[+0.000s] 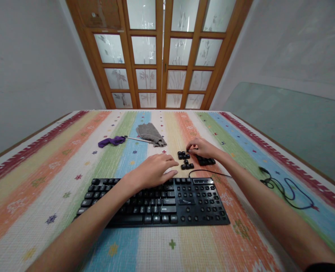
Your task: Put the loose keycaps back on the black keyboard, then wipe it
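A black keyboard [167,209] lies across the table, its number pad and arrow section stripped of keycaps so the bare switches show. My left hand [156,170] rests over the keyboard's top edge, open, with thumb and fingers apart and pointing right. Beyond the keyboard, my right hand [199,147] pinches a small black keycap at the edge of the loose ones. Loose keycaps sit in an arrow-key cluster [187,166], with another group [183,155] just behind it. More keycaps [206,161] lie in a block, partly hidden under my right hand and wrist.
A grey cloth [150,134] and a purple cloth [111,141] lie at the back left, with a thin stick [138,139] between them. The keyboard's black cable [290,196] coils at the right. A striped tablecloth [62,170] covers the table; wooden doors [163,87] stand behind.
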`<act>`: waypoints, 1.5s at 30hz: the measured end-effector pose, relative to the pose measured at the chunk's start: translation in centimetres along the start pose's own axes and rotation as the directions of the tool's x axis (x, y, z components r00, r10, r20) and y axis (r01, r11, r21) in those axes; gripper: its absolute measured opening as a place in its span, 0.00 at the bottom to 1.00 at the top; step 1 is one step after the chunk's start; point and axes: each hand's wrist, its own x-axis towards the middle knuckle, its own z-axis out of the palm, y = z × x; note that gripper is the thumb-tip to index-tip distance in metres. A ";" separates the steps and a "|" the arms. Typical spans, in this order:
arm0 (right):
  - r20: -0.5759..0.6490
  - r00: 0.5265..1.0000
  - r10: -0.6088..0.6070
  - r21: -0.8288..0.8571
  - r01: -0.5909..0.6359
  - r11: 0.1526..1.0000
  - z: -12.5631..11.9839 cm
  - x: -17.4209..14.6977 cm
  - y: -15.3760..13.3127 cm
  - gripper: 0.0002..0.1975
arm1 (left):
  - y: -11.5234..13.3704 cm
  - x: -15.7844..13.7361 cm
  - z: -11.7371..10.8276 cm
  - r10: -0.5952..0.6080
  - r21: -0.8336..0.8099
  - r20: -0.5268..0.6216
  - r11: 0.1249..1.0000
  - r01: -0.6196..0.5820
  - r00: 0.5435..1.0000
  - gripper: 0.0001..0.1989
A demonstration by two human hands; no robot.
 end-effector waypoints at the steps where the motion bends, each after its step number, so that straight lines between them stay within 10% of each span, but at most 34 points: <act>1: -0.002 1.000 -0.004 -0.007 0.004 1.000 -0.1 0.0 -0.1 0.09 | 0.0 0.0 0.0 0.001 0.000 0.002 1.000 -0.001 1.000 0.14; 24: -0.094 0.995 0.019 0.076 -0.012 0.997 -0.1 -1.7 -1.5 0.15 | 0.0 0.0 0.4 0.013 0.007 0.019 1.000 -0.013 1.000 0.14; 45: 0.029 0.983 -0.179 0.177 0.171 0.969 0.6 -10.8 -11.3 0.12 | 0.4 0.2 1.9 0.060 0.036 0.040 0.997 -0.061 0.997 0.09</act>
